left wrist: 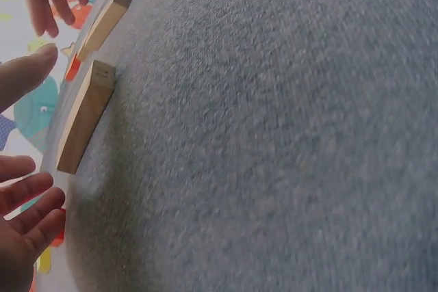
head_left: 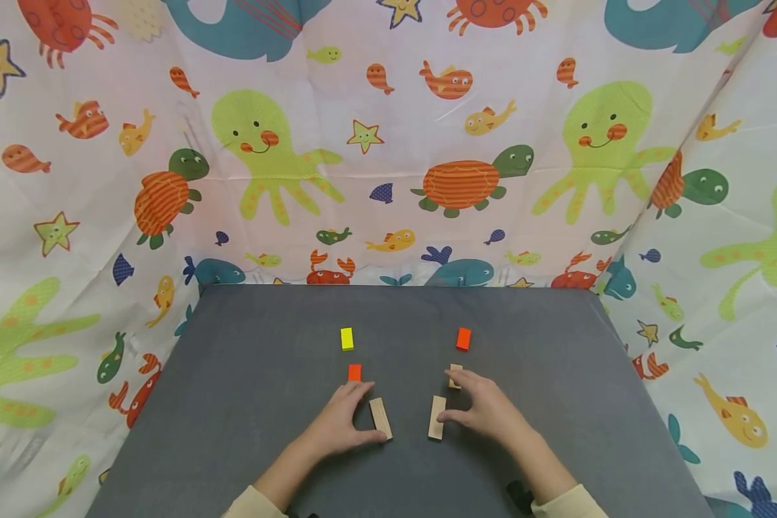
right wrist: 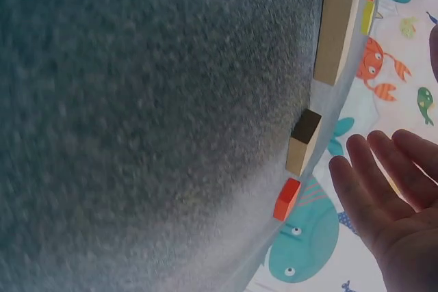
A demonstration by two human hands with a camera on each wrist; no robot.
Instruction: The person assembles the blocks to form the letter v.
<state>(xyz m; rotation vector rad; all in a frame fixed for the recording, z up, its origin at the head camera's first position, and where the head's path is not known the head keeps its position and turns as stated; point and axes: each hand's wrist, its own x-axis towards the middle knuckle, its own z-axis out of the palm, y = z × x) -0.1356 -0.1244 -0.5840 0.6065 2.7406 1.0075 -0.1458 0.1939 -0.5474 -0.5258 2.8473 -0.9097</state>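
Observation:
My left hand (head_left: 338, 426) is spread beside a long pale wooden block (head_left: 380, 419), thumb by its near end and fingers by its far side. In the left wrist view a gap shows between the fingers and that block (left wrist: 85, 117). A second long wooden block (head_left: 437, 417) lies by the thumb of my right hand (head_left: 490, 410), whose fingers extend over a short wooden block (head_left: 455, 377). The right wrist view shows the right fingers (right wrist: 366, 186) relaxed, holding nothing. An orange-red block (head_left: 354, 373) lies just beyond the left fingertips, partly hidden by them.
Farther back on the grey table (head_left: 265, 338) lie a yellow block (head_left: 347, 339) at left and another orange-red block (head_left: 463, 339) at right. A curtain (head_left: 388, 144) printed with sea animals hangs behind the table and along both sides.

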